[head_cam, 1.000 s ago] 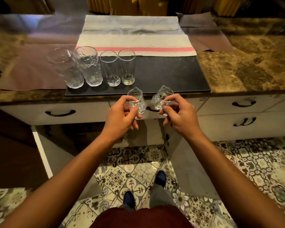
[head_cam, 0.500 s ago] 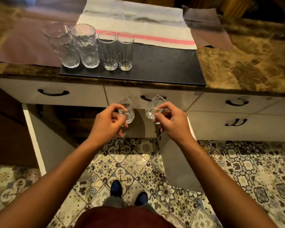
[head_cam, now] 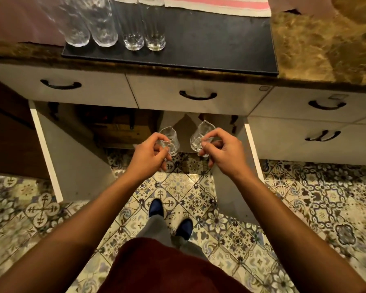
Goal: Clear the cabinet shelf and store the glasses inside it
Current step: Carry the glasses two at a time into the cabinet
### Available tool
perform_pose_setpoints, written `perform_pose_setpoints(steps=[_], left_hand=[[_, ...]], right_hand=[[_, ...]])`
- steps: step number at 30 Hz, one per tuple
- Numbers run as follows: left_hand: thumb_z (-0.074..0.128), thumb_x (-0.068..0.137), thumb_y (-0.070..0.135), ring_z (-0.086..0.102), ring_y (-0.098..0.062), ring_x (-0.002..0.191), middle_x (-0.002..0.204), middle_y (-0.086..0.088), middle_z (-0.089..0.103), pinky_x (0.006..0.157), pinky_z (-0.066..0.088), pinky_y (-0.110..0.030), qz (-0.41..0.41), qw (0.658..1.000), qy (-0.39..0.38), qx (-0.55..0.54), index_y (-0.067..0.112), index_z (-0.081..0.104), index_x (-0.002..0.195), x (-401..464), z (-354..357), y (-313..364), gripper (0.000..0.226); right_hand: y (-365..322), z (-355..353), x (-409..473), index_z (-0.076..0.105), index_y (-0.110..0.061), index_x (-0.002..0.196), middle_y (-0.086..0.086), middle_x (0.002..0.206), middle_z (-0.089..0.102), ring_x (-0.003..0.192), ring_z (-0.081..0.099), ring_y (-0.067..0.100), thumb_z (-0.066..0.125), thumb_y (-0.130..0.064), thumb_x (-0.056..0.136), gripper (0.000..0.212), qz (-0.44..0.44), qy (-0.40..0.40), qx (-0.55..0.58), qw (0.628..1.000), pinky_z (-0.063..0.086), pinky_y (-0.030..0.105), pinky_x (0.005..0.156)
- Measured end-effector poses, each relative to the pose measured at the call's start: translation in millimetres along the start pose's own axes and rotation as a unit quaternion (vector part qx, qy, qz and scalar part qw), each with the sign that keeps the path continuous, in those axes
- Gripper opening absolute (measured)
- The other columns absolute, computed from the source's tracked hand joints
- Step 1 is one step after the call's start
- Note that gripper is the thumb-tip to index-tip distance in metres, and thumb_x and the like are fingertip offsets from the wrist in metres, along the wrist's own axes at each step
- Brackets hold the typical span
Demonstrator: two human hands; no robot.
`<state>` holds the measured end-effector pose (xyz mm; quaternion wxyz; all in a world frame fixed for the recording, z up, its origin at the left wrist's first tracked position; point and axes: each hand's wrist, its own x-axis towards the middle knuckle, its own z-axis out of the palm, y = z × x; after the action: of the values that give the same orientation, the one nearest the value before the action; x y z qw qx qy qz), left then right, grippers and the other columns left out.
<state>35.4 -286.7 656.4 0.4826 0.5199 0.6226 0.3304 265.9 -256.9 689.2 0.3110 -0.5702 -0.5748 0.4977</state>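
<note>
My left hand (head_cam: 149,152) pinches a small clear glass (head_cam: 170,137) by its handle. My right hand (head_cam: 222,150) pinches a second small glass (head_cam: 200,135) the same way. Both glasses hang tilted in front of the open lower cabinet (head_cam: 123,127), just below the drawers. Inside the cabinet I make out a dim wooden shelf; its contents are too dark to tell. On the counter above, two textured tumblers (head_cam: 89,24) and two slim straight glasses (head_cam: 144,28) stand in a row on a black mat (head_cam: 209,41).
Both cabinet doors stand open, the left door (head_cam: 57,153) and the right door (head_cam: 241,176) flanking my hands. Drawers with black handles (head_cam: 198,96) run above the opening. A striped towel (head_cam: 218,5) lies behind the mat. My feet stand on a patterned tile floor (head_cam: 317,199).
Both hands have come down from counter-edge height to the level of the open cabinet, each still holding its small glass. My view has tipped downward, closer to the counter.
</note>
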Motion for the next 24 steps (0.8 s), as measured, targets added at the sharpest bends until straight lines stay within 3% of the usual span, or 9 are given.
perform_pose_setpoints(steps=[4, 9, 13, 15, 18, 22, 24], left_hand=[[0.057, 0.099, 0.016, 0.071, -0.022, 0.057, 0.081, -0.001, 0.074, 0.050, 0.057, -0.032, -0.033, 0.999, -0.012, 0.021, 0.026, 0.056, 0.108, 17, 9, -20, 0.014], [0.060, 0.097, 0.020, 0.065, -0.014, 0.050, 0.079, 0.002, 0.075, 0.047, 0.052, -0.024, -0.045, 0.997, -0.032, 0.056, 0.024, 0.055, 0.108, 65, 21, -64, 0.013], [0.061, 0.097, 0.022, 0.066, -0.008, 0.054, 0.081, -0.001, 0.076, 0.048, 0.051, -0.023, -0.057, 0.995, -0.056, 0.062, 0.023, 0.055, 0.110, 110, 30, -104, 0.015], [0.060, 0.098, 0.020, 0.065, -0.005, 0.053, 0.082, -0.002, 0.075, 0.046, 0.048, -0.019, -0.053, 0.994, -0.065, 0.065, 0.022, 0.055, 0.110, 129, 35, -123, 0.014], [0.060, 0.097, 0.019, 0.067, -0.009, 0.053, 0.082, -0.005, 0.075, 0.044, 0.048, -0.019, -0.042, 0.994, -0.075, 0.064, 0.020, 0.055, 0.109, 159, 44, -151, 0.013], [0.062, 0.096, 0.015, 0.072, -0.021, 0.062, 0.080, -0.008, 0.074, 0.056, 0.059, -0.033, -0.064, 0.992, -0.077, 0.077, 0.019, 0.055, 0.104, 203, 58, -193, 0.011], [0.061, 0.097, 0.016, 0.072, -0.015, 0.058, 0.074, 0.000, 0.075, 0.057, 0.058, -0.032, -0.089, 0.986, -0.089, 0.109, 0.014, 0.060, 0.100, 227, 66, -217, 0.004]], right_hand=[[27, 8, 9, 0.066, -0.019, 0.095, 0.007, 0.074, 0.074, 0.052, 0.067, 0.023, 0.069, -0.015, 0.093, 0.006, 0.020, 0.002, -0.009, 1.000, 0.055, 0.034, 0.047], [76, 27, 44, 0.064, -0.018, 0.092, 0.008, 0.075, 0.074, 0.065, 0.074, 0.032, 0.070, -0.011, 0.092, 0.009, 0.069, 0.014, -0.008, 0.997, 0.060, 0.044, 0.054], [122, 43, 81, 0.060, -0.024, 0.088, 0.009, 0.078, 0.075, 0.054, 0.070, 0.027, 0.065, -0.008, 0.095, 0.018, 0.093, 0.012, 0.004, 0.996, 0.049, 0.025, 0.042], [144, 51, 99, 0.060, -0.025, 0.087, 0.008, 0.079, 0.075, 0.051, 0.069, 0.025, 0.065, -0.009, 0.096, 0.019, 0.098, 0.014, 0.002, 0.995, 0.047, 0.023, 0.042], [177, 61, 124, 0.059, -0.024, 0.087, 0.006, 0.079, 0.075, 0.052, 0.069, 0.023, 0.063, -0.009, 0.097, 0.018, 0.103, 0.016, -0.004, 0.995, 0.051, 0.026, 0.045], [224, 68, 153, 0.060, -0.017, 0.089, 0.007, 0.078, 0.074, 0.050, 0.067, 0.014, 0.062, -0.005, 0.096, 0.015, 0.094, 0.021, -0.004, 0.995, 0.052, 0.025, 0.045], [252, 72, 166, 0.060, -0.017, 0.090, 0.008, 0.080, 0.074, 0.049, 0.067, 0.015, 0.063, -0.004, 0.096, 0.014, 0.092, 0.018, -0.018, 0.995, 0.054, 0.028, 0.046]])
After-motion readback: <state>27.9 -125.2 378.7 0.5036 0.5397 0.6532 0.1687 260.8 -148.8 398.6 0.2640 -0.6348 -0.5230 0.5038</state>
